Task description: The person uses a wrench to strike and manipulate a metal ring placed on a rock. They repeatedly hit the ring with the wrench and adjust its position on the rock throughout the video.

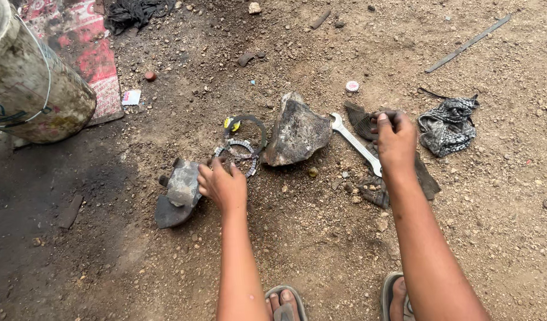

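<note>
While the left hand (221, 185) rests half-curled against a grey metal casting (179, 191) on the oily dirt ground (321, 238), beside toothed steel rings (240, 151), the right hand (396, 138) pinches a worn dark brush (361, 119) near a silver spanner (355, 142).

big rock (297, 132), dirty bucket (32, 89) – patterned rag (448, 123), metal strip (468, 43)

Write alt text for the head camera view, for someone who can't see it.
Seen from above, a person's left hand touches toothed metal rings on oily dirt, while the right hand pinches a dark brush beside a wrench and large rock.
</note>
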